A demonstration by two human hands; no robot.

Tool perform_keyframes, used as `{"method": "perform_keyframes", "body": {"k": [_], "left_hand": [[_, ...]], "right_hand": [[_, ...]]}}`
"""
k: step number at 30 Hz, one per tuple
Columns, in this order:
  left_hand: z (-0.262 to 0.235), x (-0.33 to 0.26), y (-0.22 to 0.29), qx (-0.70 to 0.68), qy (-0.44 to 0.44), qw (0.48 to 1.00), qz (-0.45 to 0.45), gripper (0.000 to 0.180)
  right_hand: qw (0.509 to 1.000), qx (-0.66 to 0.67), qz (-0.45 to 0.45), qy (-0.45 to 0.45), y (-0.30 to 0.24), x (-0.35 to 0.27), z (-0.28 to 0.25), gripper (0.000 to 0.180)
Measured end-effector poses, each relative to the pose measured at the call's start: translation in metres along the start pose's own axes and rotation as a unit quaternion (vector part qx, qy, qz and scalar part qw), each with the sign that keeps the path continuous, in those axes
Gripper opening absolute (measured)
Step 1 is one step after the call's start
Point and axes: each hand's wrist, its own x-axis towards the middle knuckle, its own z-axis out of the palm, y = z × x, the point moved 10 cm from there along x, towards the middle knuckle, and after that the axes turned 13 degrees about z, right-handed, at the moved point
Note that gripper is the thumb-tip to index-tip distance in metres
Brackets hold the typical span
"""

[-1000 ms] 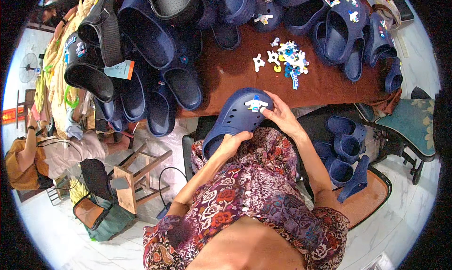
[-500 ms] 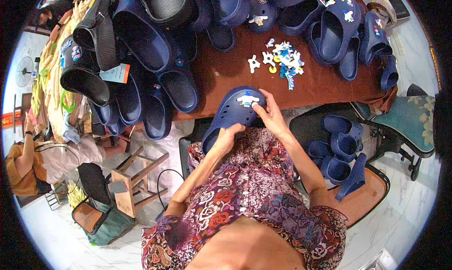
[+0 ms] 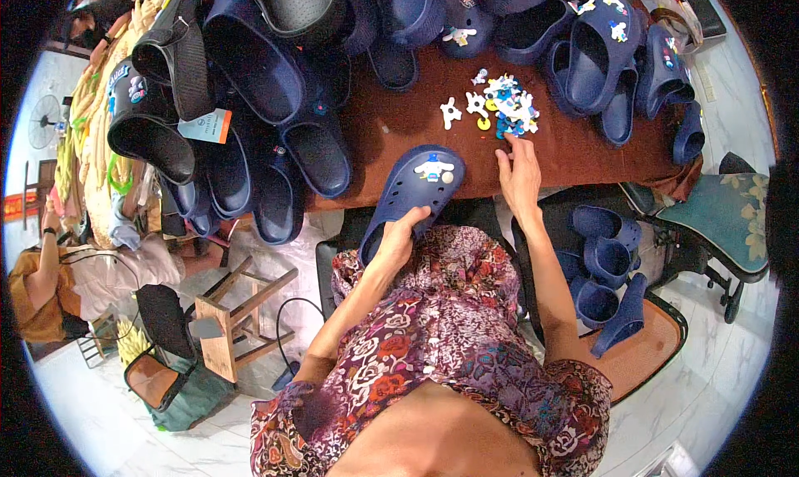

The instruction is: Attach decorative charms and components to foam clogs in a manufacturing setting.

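A navy clog (image 3: 416,186) with holes in its upper is held in my left hand (image 3: 405,236), thumb on top, at the table's near edge. On its toe sits a white character charm (image 3: 433,168) with a blue top, and a small pale round spot beside it. My right hand (image 3: 521,177) is stretched over the brown tabletop, thumb and fingers apart. Its fingertips reach the near edge of a pile of white, blue and yellow shoe charms (image 3: 513,106) and hide part of it. Two loose white charms, one of them this star-shaped charm (image 3: 450,113), lie left of the pile.
Many navy and black clogs (image 3: 250,69) crowd the left and back of the brown table (image 3: 399,127); more clogs with charms (image 3: 599,52) stand at right. Several clogs (image 3: 607,260) rest on a chair to my right. A wooden stool (image 3: 237,319) and a seated person (image 3: 46,294) are at left.
My right hand has let go of the clog's toe and moved up and right to the charm pile. My left hand keeps its hold on the clog.
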Motion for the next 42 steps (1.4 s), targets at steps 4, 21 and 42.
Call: {"method": "perform_keyframes", "body": {"k": [4, 21, 42], "left_hand": [[0.004, 0.001, 0.003, 0.042, 0.014, 0.999, 0.023, 0.037], [0.005, -0.003, 0.000, 0.069, 0.014, 0.997, -0.010, 0.050], [0.019, -0.004, 0.011, 0.043, -0.012, 0.999, 0.029, 0.035]], "right_hand": [[0.996, -0.065, -0.040, 0.040, -0.013, 0.005, 0.000, 0.030], [0.996, 0.055, 0.028, -0.066, -0.003, 0.012, 0.014, 0.023], [0.971, 0.139, -0.186, -0.060, -0.100, -0.076, -0.004, 0.019]]}}
